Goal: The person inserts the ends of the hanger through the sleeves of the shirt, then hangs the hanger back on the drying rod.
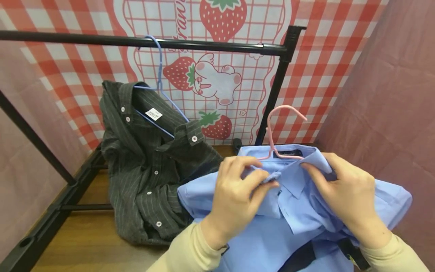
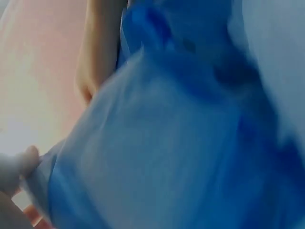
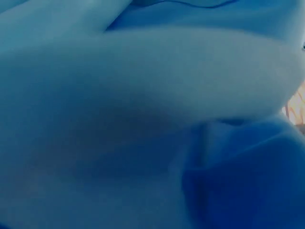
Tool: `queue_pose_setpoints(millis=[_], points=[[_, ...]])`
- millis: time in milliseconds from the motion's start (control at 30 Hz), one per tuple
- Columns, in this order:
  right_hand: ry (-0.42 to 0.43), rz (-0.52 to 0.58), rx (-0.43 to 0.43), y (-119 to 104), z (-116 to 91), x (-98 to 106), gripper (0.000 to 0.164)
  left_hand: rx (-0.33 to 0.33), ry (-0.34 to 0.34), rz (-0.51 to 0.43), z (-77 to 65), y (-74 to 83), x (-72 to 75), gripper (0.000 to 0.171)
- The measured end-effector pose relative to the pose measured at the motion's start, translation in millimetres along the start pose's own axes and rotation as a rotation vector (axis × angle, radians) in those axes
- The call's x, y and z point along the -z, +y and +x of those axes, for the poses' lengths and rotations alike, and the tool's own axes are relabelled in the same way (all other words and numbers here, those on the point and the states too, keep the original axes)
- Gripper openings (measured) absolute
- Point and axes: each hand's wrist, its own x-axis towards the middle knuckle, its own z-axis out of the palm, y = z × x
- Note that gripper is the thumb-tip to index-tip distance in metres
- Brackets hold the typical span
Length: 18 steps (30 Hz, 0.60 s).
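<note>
A light blue shirt (image 1: pixel 299 211) with a dark label inside its collar is on a pink hanger (image 1: pixel 270 130), whose hook rises free above the neckline. My left hand (image 1: pixel 238 189) pinches the left side of the collar between thumb and fingers. On the other side, my right hand (image 1: pixel 350 192) grips the right collar flap, thumb in front and fingers behind. In the left wrist view, blue shirt cloth (image 2: pixel 143 143) fills most of the picture, blurred. Close blue cloth (image 3: pixel 248 176) also covers the right wrist view, hiding the right fingers there.
A dark striped shirt (image 1: pixel 146 196) hangs on a blue hanger (image 1: pixel 159 64) from the black rack's rail (image 1: pixel 210 46), left of the blue shirt. The rack's right post (image 1: pixel 276 87) stands behind the pink hanger. A checked strawberry cloth (image 1: pixel 217 75) covers the back.
</note>
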Motion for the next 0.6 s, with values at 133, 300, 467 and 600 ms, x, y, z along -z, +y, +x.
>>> queue_pose_setpoints(millis=[133,300,467,600], points=[[0.031,-0.026,-0.12,4,-4,8,0.041,-0.163,0.022,0.044,-3.0,20.8,-18.0,0.016],[0.122,-0.033,-0.328,9,-4,27,0.03,-0.374,-0.042,0.146,-2.8,31.5,-33.8,0.016],[0.234,-0.011,-0.474,12,-1,39,0.017,-0.424,-0.183,0.184,0.3,28.0,-39.8,0.018],[0.307,0.084,-0.582,18,4,42,0.019,-0.41,-0.148,0.09,8.5,19.0,-27.4,0.028]])
